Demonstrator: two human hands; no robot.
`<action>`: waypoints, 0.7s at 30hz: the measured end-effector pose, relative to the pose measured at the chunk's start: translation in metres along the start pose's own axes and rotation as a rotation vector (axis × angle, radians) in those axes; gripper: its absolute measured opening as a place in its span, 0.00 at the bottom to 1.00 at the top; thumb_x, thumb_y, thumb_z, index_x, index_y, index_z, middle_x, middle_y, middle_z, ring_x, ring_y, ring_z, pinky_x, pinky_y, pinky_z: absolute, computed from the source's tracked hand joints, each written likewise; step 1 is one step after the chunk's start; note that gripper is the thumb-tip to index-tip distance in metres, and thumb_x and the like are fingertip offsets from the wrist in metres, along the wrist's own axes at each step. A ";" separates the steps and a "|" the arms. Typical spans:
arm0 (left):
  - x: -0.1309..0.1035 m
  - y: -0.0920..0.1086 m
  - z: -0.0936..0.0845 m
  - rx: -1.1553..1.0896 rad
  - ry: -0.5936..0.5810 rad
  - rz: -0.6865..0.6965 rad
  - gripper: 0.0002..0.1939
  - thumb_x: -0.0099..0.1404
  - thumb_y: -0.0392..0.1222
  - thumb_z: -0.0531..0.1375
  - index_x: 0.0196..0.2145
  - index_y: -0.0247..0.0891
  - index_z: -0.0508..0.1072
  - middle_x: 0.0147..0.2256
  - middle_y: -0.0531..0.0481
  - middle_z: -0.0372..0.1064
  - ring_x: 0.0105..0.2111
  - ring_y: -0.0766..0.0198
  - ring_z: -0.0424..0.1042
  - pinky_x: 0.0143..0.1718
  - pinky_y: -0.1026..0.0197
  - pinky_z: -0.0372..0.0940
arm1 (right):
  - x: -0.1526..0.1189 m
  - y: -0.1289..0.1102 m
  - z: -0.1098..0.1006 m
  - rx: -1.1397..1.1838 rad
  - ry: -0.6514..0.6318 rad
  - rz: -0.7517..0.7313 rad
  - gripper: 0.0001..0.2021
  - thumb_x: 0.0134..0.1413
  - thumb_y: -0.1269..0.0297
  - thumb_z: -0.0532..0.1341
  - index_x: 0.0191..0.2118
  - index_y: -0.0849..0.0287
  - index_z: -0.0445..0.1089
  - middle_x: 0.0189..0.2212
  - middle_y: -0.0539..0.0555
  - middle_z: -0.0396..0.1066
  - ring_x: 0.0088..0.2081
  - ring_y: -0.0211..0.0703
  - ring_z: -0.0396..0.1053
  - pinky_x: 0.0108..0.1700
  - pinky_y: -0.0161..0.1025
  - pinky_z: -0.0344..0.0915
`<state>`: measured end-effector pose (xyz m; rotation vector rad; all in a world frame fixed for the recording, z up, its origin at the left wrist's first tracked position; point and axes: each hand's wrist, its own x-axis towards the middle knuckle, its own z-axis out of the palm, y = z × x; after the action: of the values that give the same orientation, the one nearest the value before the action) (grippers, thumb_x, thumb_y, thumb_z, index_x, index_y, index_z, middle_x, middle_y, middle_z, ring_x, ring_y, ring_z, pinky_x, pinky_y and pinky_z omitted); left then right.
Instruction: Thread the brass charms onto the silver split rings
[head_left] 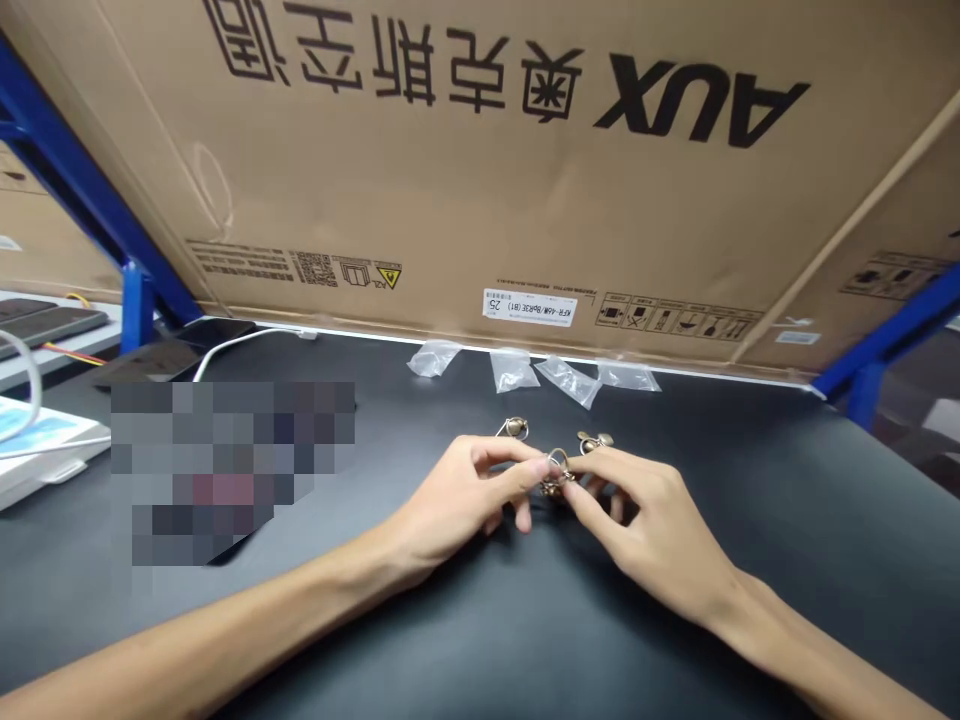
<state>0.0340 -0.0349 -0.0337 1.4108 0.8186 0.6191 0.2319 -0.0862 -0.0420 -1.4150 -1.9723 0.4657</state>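
Observation:
Between my two hands is a small metal ring puzzle [556,463], made of linked bronze and silver-coloured rings and pieces. My left hand [469,490] pinches its left side between thumb and index finger. On the other side, my right hand [660,510] grips it with thumb and fingertips; part of the puzzle is hidden behind the fingers. Just beyond my left hand lies a second metal puzzle [517,428] with a ring and a rounded bronze piece. A third metal puzzle [595,441] lies behind my right fingers, partly covered.
Several small clear plastic bags [514,371] lie along the back of the black tabletop [480,630]. A large cardboard box [450,200] stands behind them, between blue metal posts [138,305]. At left are a white cable [225,342], a white box [45,450] and a pixelated area.

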 end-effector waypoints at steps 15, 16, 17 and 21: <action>-0.001 0.001 -0.001 0.022 0.010 -0.005 0.18 0.64 0.54 0.61 0.37 0.34 0.77 0.17 0.56 0.62 0.17 0.73 0.54 0.20 0.69 0.51 | 0.000 -0.003 -0.002 0.151 -0.031 0.085 0.09 0.62 0.61 0.59 0.35 0.57 0.76 0.27 0.50 0.70 0.25 0.36 0.62 0.29 0.35 0.65; -0.001 0.000 -0.001 0.026 0.008 -0.007 0.18 0.64 0.54 0.61 0.36 0.34 0.76 0.17 0.57 0.61 0.17 0.73 0.53 0.20 0.69 0.51 | 0.000 -0.003 -0.002 0.155 -0.031 0.083 0.09 0.61 0.62 0.59 0.34 0.57 0.75 0.27 0.50 0.69 0.25 0.35 0.62 0.29 0.34 0.64; -0.001 0.000 0.000 0.029 0.006 -0.006 0.18 0.64 0.54 0.61 0.35 0.34 0.76 0.17 0.57 0.60 0.17 0.73 0.53 0.19 0.69 0.50 | 0.000 -0.004 -0.002 0.155 -0.031 0.083 0.09 0.61 0.62 0.59 0.33 0.58 0.74 0.28 0.50 0.69 0.25 0.35 0.62 0.29 0.33 0.64; -0.003 -0.004 0.005 0.049 0.059 0.147 0.10 0.64 0.46 0.60 0.31 0.36 0.70 0.27 0.54 0.64 0.20 0.73 0.59 0.19 0.68 0.55 | -0.001 -0.007 -0.001 0.158 -0.057 0.098 0.08 0.62 0.62 0.58 0.33 0.57 0.72 0.30 0.50 0.70 0.28 0.36 0.64 0.29 0.33 0.63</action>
<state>0.0364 -0.0406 -0.0378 1.5133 0.7855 0.7607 0.2277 -0.0893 -0.0376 -1.4164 -1.8716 0.6982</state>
